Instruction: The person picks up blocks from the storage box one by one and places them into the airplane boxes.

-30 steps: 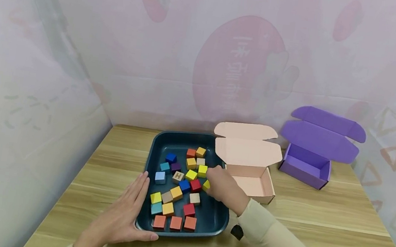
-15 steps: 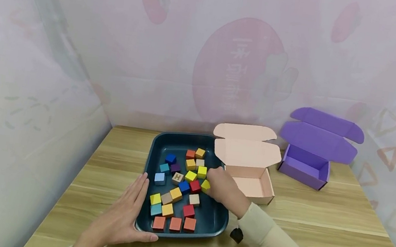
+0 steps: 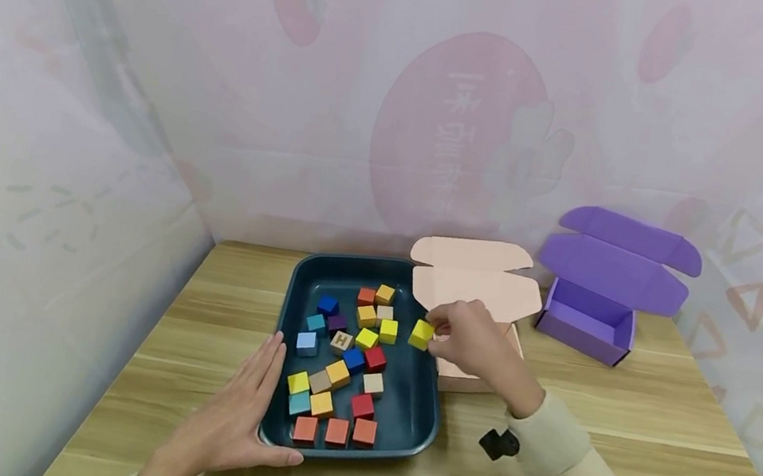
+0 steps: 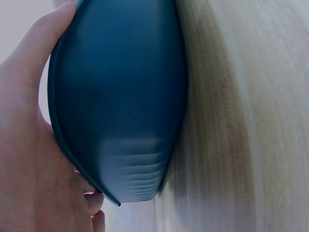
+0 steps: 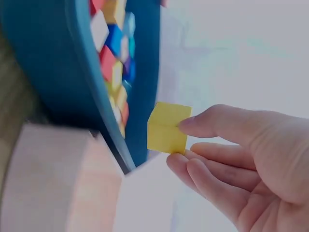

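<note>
My right hand (image 3: 472, 342) pinches a yellow cube (image 5: 168, 128) between thumb and fingers, raised at the right rim of the dark blue tray (image 3: 412, 411). In the head view that hand overlaps the open peach box (image 3: 464, 381), hiding part of its inside. On the tray's near left corner rests my left hand (image 3: 232, 407), fingers straight along the left rim and thumb on the front rim. The left wrist view shows the tray's outer wall (image 4: 118, 87) beside the palm. Inside the tray lie several coloured cubes, among them a red cube (image 3: 362, 406) and a wooden cube marked H (image 3: 341, 342).
An open purple box (image 3: 588, 317) stands at the back right, its lid raised. The peach box's lid (image 3: 477, 279) leans up behind it, close to the tray's right rim. A printed cloth (image 3: 302, 179) hangs behind the wooden table (image 3: 615, 446).
My right hand has lifted a yellow cube from the tray's right side and moved right with it to the rim beside the peach box. The left hand has stayed in place.
</note>
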The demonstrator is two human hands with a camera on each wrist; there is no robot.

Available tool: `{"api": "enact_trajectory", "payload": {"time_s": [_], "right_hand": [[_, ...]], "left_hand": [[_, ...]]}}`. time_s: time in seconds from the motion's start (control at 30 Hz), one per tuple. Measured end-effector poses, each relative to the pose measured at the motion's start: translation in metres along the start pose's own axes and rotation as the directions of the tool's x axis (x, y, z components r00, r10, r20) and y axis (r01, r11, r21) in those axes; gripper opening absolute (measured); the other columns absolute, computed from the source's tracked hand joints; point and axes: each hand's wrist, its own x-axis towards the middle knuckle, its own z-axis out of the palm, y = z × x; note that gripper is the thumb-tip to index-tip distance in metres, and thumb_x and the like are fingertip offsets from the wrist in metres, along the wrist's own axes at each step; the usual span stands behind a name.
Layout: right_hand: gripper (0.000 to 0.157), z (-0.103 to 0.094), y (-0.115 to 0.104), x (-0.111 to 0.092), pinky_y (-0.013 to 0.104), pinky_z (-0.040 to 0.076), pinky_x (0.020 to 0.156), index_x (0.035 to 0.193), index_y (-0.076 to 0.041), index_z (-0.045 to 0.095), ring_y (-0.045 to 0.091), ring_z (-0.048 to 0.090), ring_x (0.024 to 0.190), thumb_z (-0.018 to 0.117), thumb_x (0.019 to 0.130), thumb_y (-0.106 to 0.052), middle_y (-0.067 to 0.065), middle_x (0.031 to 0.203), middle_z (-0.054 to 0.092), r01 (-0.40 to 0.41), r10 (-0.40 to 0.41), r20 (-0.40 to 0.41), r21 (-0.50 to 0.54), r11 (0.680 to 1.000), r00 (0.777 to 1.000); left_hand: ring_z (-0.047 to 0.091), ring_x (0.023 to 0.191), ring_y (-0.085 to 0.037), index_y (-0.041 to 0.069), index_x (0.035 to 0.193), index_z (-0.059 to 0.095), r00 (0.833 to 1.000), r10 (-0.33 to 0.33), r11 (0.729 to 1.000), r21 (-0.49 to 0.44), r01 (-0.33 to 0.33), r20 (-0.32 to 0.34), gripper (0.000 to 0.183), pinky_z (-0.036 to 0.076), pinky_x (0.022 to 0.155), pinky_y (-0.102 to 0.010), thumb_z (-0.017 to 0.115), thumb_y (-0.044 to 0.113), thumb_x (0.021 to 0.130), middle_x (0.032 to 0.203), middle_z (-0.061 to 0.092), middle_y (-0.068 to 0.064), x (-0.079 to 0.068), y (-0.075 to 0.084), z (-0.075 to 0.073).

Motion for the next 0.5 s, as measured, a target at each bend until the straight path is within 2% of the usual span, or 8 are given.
{"api": "enact_trajectory", "payload": {"time_s": [0.2, 0.33, 0.5], "right_hand": [[0.023, -0.022, 0.021, -0.008, 0.033, 0.066, 0.072, 0.102, 0.004, 0.08, 0.026, 0.079, 0.081, 0.08, 0.08, 0.001, 0.016, 0.093, 0.081, 0.011, -0.012, -0.067, -0.012, 1.0, 0.998], [0.024, -0.025, 0.035, -0.012, 0.033, 0.066, 0.073, 0.104, 0.006, 0.079, 0.027, 0.079, 0.082, 0.08, 0.081, 0.001, 0.017, 0.095, 0.081, -0.015, 0.015, -0.039, -0.003, 1.0, 0.999], [0.023, -0.012, 0.052, -0.015, 0.033, 0.066, 0.076, 0.105, 0.006, 0.078, 0.027, 0.078, 0.086, 0.081, 0.082, 0.0, 0.016, 0.097, 0.08, -0.06, 0.059, 0.045, 0.022, 0.998, 0.997]], "left_hand": [[0.014, 0.164, -0.04, 0.009, 0.171, 0.006, 1.0, 0.003, 1.0, 0.002, -0.003, 0.0, 0.146, 0.03, 0.124, -0.072, 0.061, 0.098, 0.068, 0.18, -0.003, -0.012, 0.0, 0.001, -0.002], [0.013, 0.164, -0.04, 0.009, 0.171, 0.006, 1.0, 0.004, 1.0, 0.002, -0.004, 0.003, 0.146, 0.03, 0.124, -0.072, 0.061, 0.097, 0.069, 0.18, -0.003, -0.012, 0.0, 0.001, -0.002], [0.013, 0.165, -0.039, 0.01, 0.171, 0.005, 1.0, 0.005, 1.0, 0.008, -0.005, 0.003, 0.147, 0.03, 0.124, -0.071, 0.061, 0.098, 0.068, 0.18, -0.003, -0.012, 0.001, 0.0, -0.002]]}}
